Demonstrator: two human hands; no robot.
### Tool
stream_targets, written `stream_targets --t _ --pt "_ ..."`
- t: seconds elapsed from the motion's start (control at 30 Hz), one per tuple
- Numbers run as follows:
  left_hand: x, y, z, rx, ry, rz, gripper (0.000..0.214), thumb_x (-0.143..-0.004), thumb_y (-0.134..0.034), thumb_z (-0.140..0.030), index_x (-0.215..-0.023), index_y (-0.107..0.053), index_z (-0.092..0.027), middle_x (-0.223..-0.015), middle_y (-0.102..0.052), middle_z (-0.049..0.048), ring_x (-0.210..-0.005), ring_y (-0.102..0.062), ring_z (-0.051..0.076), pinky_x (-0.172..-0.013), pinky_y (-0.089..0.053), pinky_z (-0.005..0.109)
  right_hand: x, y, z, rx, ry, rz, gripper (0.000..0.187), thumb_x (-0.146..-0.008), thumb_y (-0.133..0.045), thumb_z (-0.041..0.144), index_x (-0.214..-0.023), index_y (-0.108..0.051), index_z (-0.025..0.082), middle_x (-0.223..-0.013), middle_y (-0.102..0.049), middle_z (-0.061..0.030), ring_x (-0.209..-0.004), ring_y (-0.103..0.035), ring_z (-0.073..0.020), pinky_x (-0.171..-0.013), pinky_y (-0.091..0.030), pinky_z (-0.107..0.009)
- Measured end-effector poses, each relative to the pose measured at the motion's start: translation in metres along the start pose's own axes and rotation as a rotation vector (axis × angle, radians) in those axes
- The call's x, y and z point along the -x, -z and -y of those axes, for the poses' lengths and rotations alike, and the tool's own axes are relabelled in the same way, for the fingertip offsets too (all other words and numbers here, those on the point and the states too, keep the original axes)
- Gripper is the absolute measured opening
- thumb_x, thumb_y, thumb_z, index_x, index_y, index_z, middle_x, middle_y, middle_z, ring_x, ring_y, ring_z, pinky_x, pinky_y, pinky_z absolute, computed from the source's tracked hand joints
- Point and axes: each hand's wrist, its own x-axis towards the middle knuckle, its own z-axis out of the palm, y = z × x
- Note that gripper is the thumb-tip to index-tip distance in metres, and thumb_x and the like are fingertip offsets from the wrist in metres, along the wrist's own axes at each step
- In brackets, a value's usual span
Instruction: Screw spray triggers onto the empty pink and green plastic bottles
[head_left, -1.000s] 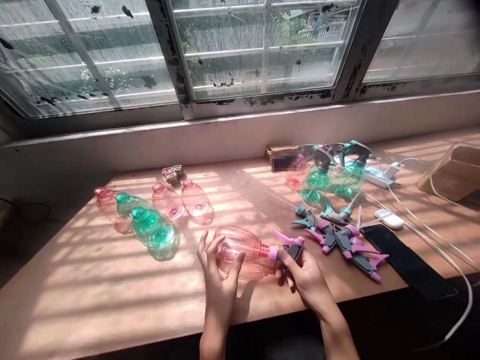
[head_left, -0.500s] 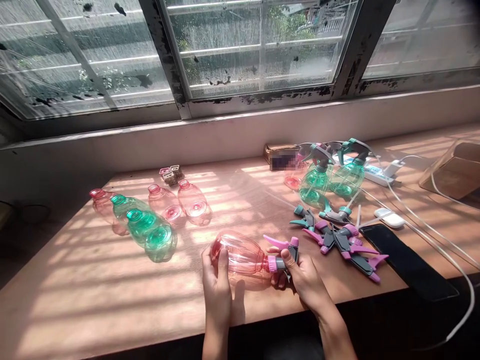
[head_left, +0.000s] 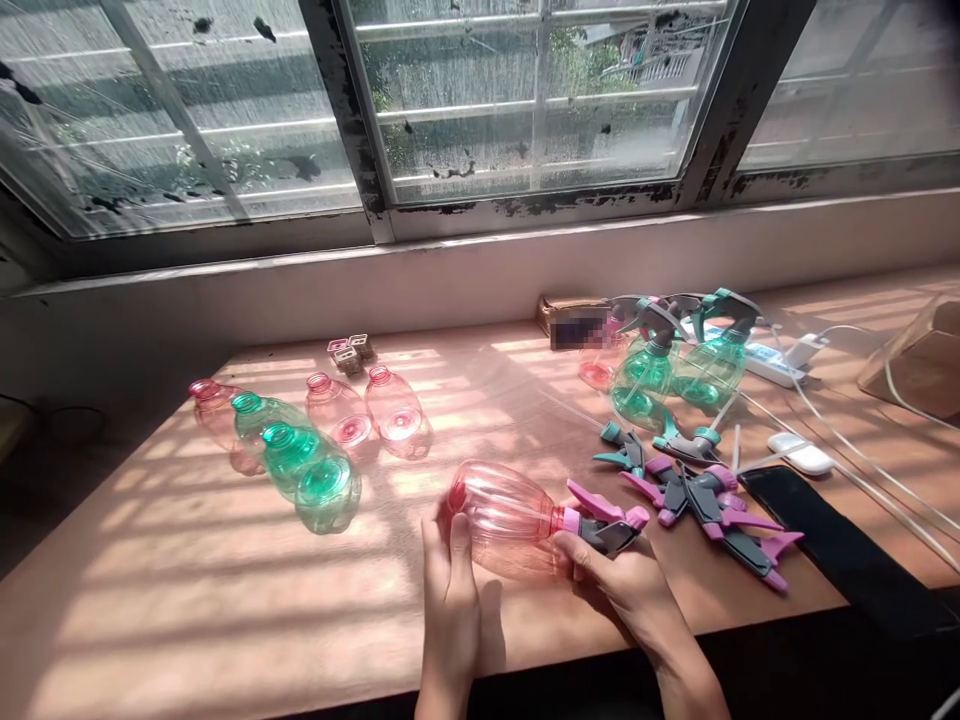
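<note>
A translucent pink spray bottle [head_left: 506, 505] lies on its side above the table, its neck pointing right. My left hand [head_left: 450, 575] is closed round its base end. At the neck, my right hand [head_left: 619, 580] grips it with the thumb by the pink collar; some of those fingers are hidden behind the bottle. A pink-and-grey trigger sprayer [head_left: 611, 525] sits on the neck, its trigger pointing up and left. Close to the right of it lies a pile of loose pink-and-grey trigger sprayers [head_left: 705, 505], with teal-and-grey sprayers [head_left: 686, 440] just behind.
Open-necked green bottles [head_left: 289, 450] and pink bottles [head_left: 397, 405] stand at the left. Green bottles fitted with sprayers [head_left: 712, 365] stand at the back right, near a small box [head_left: 551, 315] and power strip [head_left: 772, 370]. A black phone [head_left: 832, 540], white mouse [head_left: 799, 453] and cables lie right.
The sprayer has turned about the bottle's neck, and its head now lies further out to the right. My right hand has shifted its grip towards the collar. The view has moved slightly.
</note>
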Motion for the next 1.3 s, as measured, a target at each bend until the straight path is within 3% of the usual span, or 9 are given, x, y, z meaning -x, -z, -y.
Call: stream_targets --t 0.1,0.27,0.43,0.53,0.67,0.83,1.0,1.17,1.3 --pt "0.0 -0.003 0.001 0.082 0.0 -0.036 0.052 -0.097 -0.062 -0.063 -0.132 -0.059 -0.025 -0.136 -0.07 0.0114 -0.134 -0.065 0.031 -0.114 -0.052 0.046 0.001 -0.001 0.002 0.033 0.053 -0.034 0.033 -0.077 -0.088 0.05 -0.083 -0.08 0.019 -0.053 -0.062 0.0021 -0.054 -0.056 -0.0165 -0.059 -0.05 -0.029" --pt "-0.002 -0.004 0.007 0.068 -0.039 0.039 0.058 -0.088 -0.078 -0.052 -0.136 -0.059 -0.025 -0.133 -0.07 0.0104 -0.129 -0.067 0.03 -0.113 -0.052 0.044 -0.001 -0.003 0.003 -0.138 0.034 0.014 0.039 -0.078 -0.088 0.054 -0.089 -0.075 0.018 -0.059 -0.065 0.0002 -0.05 -0.056 -0.0156 -0.047 -0.046 -0.026" --pt "-0.003 0.0 0.012 -0.011 -0.103 0.171 0.055 -0.092 -0.075 -0.042 -0.143 -0.059 -0.028 -0.147 -0.063 0.011 -0.139 -0.061 0.031 -0.116 -0.05 0.043 -0.004 -0.002 0.001 -0.225 -0.002 -0.094 0.044 -0.072 -0.094 0.05 -0.096 -0.073 0.019 -0.06 -0.069 0.0002 -0.046 -0.058 -0.014 -0.042 -0.045 -0.023" --pt "-0.002 0.0 0.017 -0.039 -0.105 0.183 0.064 -0.09 -0.078 -0.042 -0.148 -0.053 -0.03 -0.153 -0.06 0.0119 -0.147 -0.054 0.033 -0.121 -0.046 0.049 -0.005 -0.001 -0.001 -0.268 -0.048 -0.11 0.049 -0.066 -0.098 0.047 -0.098 -0.074 0.021 -0.062 -0.071 0.0007 -0.046 -0.06 -0.015 -0.041 -0.045 -0.023" --pt "0.0 -0.001 0.021 -0.044 -0.094 0.119 0.068 -0.091 -0.076 -0.051 -0.148 -0.045 -0.029 -0.155 -0.057 0.0152 -0.148 -0.052 0.034 -0.123 -0.043 0.051 -0.004 -0.001 -0.003 -0.142 0.04 -0.078 0.042 -0.068 -0.096 0.048 -0.092 -0.076 0.019 -0.057 -0.069 0.0007 -0.047 -0.059 -0.0165 -0.048 -0.048 -0.028" --pt "0.0 -0.004 0.013 0.085 -0.023 0.045 0.071 -0.089 -0.076 -0.056 -0.145 -0.046 -0.025 -0.149 -0.062 0.0151 -0.142 -0.059 0.032 -0.117 -0.05 0.047 -0.001 0.0 -0.001 0.074 0.082 -0.099 0.04 -0.072 -0.09 0.052 -0.09 -0.08 0.018 -0.057 -0.065 0.003 -0.054 -0.058 -0.0172 -0.055 -0.048 -0.029" --pt "-0.003 -0.001 0.006 0.056 -0.065 0.099 0.059 -0.088 -0.08 -0.048 -0.14 -0.062 -0.026 -0.139 -0.068 0.0101 -0.138 -0.061 0.033 -0.119 -0.047 0.045 -0.002 0.0 -0.001 0.036 0.057 -0.025 0.041 -0.076 -0.088 0.053 -0.093 -0.077 0.017 -0.056 -0.062 0.0032 -0.052 -0.055 -0.0167 -0.053 -0.047 -0.029" --pt "-0.002 0.001 0.007 0.043 -0.087 0.161 0.057 -0.09 -0.079 -0.04 -0.144 -0.061 -0.031 -0.154 -0.057 0.0079 -0.143 -0.057 0.032 -0.119 -0.047 0.044 -0.006 0.005 -0.006 -0.132 0.015 0.007 0.046 -0.077 -0.088 0.056 -0.1 -0.075 0.018 -0.063 -0.069 -0.0012 -0.048 -0.057 -0.0176 -0.044 -0.047 -0.028" --pt "0.002 0.0 0.012 0.015 -0.063 0.208 0.072 -0.091 -0.078 -0.045 -0.154 -0.047 -0.031 -0.151 -0.061 0.0096 -0.147 -0.053 0.032 -0.124 -0.041 0.045 -0.008 0.009 -0.007 -0.049 0.019 0.038 0.042 -0.08 -0.086 0.056 -0.098 -0.076 0.018 -0.064 -0.069 -0.0012 -0.053 -0.059 -0.0178 -0.05 -0.051 -0.029"
